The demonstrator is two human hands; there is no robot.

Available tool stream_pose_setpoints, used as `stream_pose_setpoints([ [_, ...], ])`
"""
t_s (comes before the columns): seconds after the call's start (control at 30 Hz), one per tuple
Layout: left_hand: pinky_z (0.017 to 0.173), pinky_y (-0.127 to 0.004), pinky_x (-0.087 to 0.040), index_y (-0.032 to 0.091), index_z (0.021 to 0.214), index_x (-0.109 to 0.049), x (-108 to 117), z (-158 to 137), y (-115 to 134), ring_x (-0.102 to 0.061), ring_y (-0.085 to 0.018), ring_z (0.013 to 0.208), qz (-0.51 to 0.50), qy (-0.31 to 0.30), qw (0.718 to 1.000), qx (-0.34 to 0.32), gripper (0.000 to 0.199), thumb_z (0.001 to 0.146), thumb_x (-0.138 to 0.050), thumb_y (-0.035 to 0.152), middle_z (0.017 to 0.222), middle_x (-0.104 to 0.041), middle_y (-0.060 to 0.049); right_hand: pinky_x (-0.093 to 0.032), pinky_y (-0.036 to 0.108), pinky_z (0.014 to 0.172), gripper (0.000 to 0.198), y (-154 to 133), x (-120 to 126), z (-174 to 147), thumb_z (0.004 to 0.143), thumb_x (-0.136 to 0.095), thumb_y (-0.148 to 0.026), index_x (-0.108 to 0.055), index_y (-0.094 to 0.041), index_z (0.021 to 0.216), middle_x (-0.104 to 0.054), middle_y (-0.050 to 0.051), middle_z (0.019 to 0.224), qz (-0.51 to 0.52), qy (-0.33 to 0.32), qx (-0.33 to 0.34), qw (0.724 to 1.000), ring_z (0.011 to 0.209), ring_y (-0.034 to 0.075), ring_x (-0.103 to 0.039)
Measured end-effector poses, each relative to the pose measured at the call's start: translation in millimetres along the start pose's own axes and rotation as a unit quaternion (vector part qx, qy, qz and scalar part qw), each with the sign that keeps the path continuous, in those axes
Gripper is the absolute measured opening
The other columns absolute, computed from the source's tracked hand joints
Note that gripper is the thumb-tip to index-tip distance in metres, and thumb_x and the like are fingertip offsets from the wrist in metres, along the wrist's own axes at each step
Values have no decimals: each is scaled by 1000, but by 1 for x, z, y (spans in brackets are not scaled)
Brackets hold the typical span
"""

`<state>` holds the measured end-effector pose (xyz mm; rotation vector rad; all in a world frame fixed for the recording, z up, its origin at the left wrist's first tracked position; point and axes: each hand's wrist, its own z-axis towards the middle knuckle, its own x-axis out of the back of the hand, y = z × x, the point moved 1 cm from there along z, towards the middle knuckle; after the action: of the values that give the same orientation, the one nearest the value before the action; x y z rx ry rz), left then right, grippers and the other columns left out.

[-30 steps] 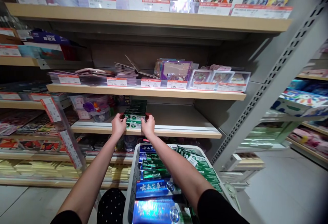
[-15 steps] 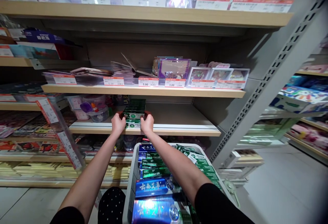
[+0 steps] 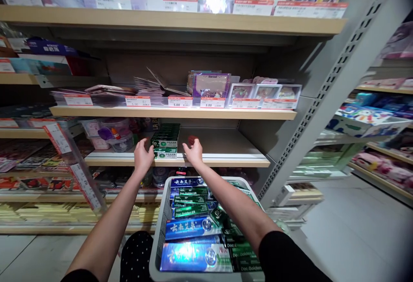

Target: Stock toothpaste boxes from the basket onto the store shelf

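Observation:
Green toothpaste boxes [image 3: 166,143] stand stacked in two layers on the lower shelf, their small ends facing me. Just left of the stack is my left hand [image 3: 143,156], fingers apart and curved; whether a fingertip still brushes the boxes I cannot tell. My right hand [image 3: 193,150] is open, a little to the right of the stack, with a gap between. Below my arms a grey basket [image 3: 158,230] holds blue toothpaste boxes [image 3: 190,229] and more green boxes marked Doc.Golden [image 3: 193,200]. My right forearm hides part of the basket.
Clear plastic tubs [image 3: 119,137] stand left of the stack. Above, a shelf [image 3: 174,113] with price tags carries cards and small framed items. A slotted metal upright [image 3: 290,144] rises on the right. Magazines [image 3: 32,157] lie at the left.
My hands have let go of the green boxes and spread apart to either side. The stack stays on the shelf, and the view has shifted slightly.

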<state>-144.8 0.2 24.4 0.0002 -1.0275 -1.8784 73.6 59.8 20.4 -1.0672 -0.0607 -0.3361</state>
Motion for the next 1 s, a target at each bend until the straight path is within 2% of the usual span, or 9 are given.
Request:
stream_pose_setpoints([
  [0.1,99,-39,-45,22,120,-57,10,-33,17,-58,-26,109,-17,21,999,-31,35,86,-54,28,118,-59,-11,-52,38,94,37,6,35,0,76,-66,-31,-53,-19,108,-63,10,112,77,6,19,997,102,21,-63],
  [0.23,98,-38,-46,23,118,-59,13,-81,39,-59,-24,107,-45,1,998,-36,32,88,-52,27,117,-60,-9,-48,41,101,45,18,80,-11,74,-68,-32,-50,-19,113,-61,12,116,154,14,25,988,112,21,-61],
  [0.43,97,-39,-47,24,111,-62,2,-142,62,-60,-25,108,-76,-95,992,-16,25,88,-52,29,113,-63,-8,-48,46,101,47,33,144,-46,74,-70,-39,-53,-20,114,-62,13,117,132,20,-15,991,114,24,-60],
  [0.6,93,-39,-48,28,110,-63,-9,-189,82,-60,-25,108,-95,-203,974,-21,24,89,-51,30,114,-64,-6,-53,43,94,36,33,185,-83,78,-67,-40,-60,-20,107,-66,12,111,67,-7,-40,997,104,24,-65],
  [0.77,91,-40,-49,28,108,-64,-19,-226,104,-61,-26,107,-107,-289,951,-36,23,89,-53,34,112,-65,-8,-54,41,85,29,36,215,-119,82,-61,-37,-64,-21,106,-68,10,112,-71,-29,-55,996,94,24,-67],
  [0.87,92,-41,-49,29,114,-63,-22,-241,111,-59,-27,109,-111,-338,933,-62,30,85,-59,38,114,-65,-8,-54,39,83,28,50,223,-136,82,-56,-29,-63,-21,107,-68,9,111,-100,-30,-66,992,96,24,-66],
  [1.0,100,-43,-44,33,125,-58,-23,-248,112,-55,-27,116,-113,-396,904,-119,42,83,-63,37,122,-63,-8,-52,39,88,35,71,224,-152,77,-47,-14,-63,-22,107,-69,6,108,-113,-59,-84,988,97,22,-66],
])
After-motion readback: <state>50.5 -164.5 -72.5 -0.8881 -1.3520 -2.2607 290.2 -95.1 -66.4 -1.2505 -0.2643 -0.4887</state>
